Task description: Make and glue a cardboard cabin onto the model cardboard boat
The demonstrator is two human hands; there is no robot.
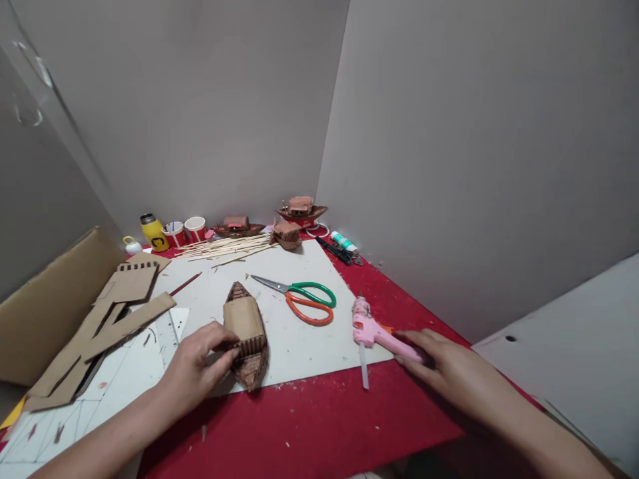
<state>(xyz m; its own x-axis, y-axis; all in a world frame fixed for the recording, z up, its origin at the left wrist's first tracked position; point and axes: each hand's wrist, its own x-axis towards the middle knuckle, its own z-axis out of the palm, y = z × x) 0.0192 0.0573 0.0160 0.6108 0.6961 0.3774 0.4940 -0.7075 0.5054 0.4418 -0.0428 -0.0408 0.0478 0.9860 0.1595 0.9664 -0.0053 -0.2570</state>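
A small cardboard boat [244, 322] with a curved tan canopy and pointed brown ends lies in the middle of the white sheet [304, 352]. My left hand [202, 359] grips its left side, thumb and index finger close together at the lower edge of the canopy. My right hand [439, 359] is closed around the handle of a pink hot glue gun [372, 330], which lies on its side at the sheet's right edge. A clear glue stick [364, 369] sticks out of the gun towards me. Between boat and gun rest scissors [304, 297] with green and orange handles.
Finished model boats [237, 227] stand at the back beside thin wooden sticks [224, 246]. Paper cups [195, 229] and a yellow bottle [154, 233] are at the back left. Cut cardboard pieces [100, 332] cover the left. A glue tube [344, 243] lies near the right wall.
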